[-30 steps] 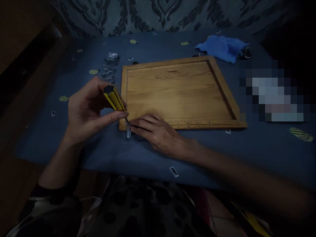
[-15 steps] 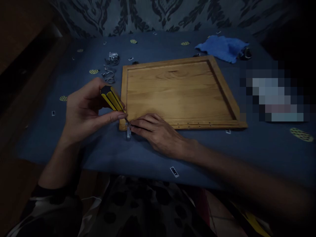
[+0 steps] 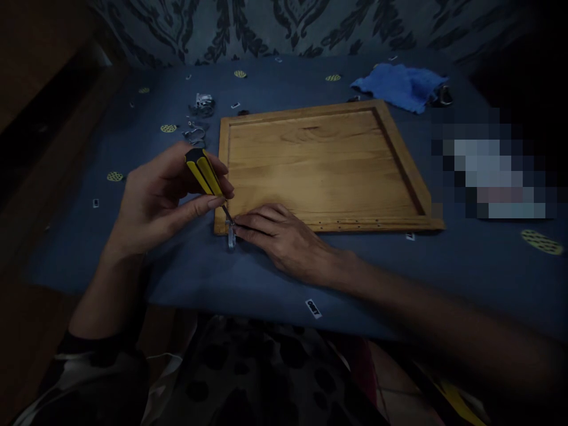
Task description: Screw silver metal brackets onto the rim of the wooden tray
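a dark patterned backdrop (image 3: pixel 295 26) is seen behind a blue-covered surface (image 3: pixel 266 293), which is printed with yellow dotted ovals (image 3: pixel 168 128) and small white labels. dark capitals are borne by the nearest label (image 3: pixel 313 308), but the word cannot be read with certainty; no brand can be made out on the screwdriver (image 3: pixel 205 171). its yellow-and-black handle is pinched between the thumb and fingers of the left hand (image 3: pixel 164 198), and its tip is brought down to a metal fitting (image 3: pixel 231 238) at the near left corner of a framed wooden board (image 3: pixel 306 160). the right hand (image 3: pixel 288 242) is laid at that near edge, its fingers held close together, their tips beside the fitting; whether it is gripped cannot be told. loose metal pieces (image 3: pixel 203 105) are left beyond the left hand.
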A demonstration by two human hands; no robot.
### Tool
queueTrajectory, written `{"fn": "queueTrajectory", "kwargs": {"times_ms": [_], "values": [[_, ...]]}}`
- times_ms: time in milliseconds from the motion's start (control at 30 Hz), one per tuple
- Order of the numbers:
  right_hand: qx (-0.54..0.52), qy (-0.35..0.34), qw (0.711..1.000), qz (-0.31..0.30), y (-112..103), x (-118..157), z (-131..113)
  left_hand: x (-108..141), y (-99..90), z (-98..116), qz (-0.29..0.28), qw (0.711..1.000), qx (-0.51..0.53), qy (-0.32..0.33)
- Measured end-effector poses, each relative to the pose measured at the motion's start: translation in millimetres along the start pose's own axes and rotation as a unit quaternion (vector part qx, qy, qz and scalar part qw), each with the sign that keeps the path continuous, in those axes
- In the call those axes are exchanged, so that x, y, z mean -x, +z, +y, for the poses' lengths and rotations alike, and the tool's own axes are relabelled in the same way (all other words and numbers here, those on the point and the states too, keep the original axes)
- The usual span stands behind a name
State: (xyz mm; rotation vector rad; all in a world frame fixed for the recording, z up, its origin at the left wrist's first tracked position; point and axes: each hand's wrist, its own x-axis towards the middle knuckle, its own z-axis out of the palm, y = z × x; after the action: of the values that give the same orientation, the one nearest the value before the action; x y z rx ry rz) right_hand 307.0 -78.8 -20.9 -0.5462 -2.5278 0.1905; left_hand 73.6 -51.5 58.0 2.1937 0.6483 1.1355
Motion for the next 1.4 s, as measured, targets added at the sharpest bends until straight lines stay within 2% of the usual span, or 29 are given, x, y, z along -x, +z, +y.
{"fn": "queueTrajectory", "kwargs": {"times_ms": [267,600,800,1000,1200,1400], "values": [[0.004,0.005,1.000,-0.006,0.2,-0.6,0.3,0.4,2.0,3.4,0.001,0.997,0.059,-0.049],[0.008,0.006,1.000,-0.004,0.4,0.2,-0.3,-0.8,5.7,-4.6,0.047,0.999,0.018,0.012],[0.016,-0.001,1.000,0.003,1.0,0.0,0.5,-0.1,3.0,-6.5,0.072,0.997,0.011,-0.004],[0.025,-0.014,0.999,0.016,1.8,0.7,1.5,0.7,3.1,-7.0,0.057,0.998,0.021,-0.004],[0.016,-0.009,1.000,0.016,2.0,1.0,0.8,-1.8,0.7,-9.2,0.147,0.985,0.051,0.074],[0.014,-0.008,1.000,0.026,3.4,0.6,0.7,2.4,0.7,-11.1,0.119,0.992,0.014,0.026]]}}
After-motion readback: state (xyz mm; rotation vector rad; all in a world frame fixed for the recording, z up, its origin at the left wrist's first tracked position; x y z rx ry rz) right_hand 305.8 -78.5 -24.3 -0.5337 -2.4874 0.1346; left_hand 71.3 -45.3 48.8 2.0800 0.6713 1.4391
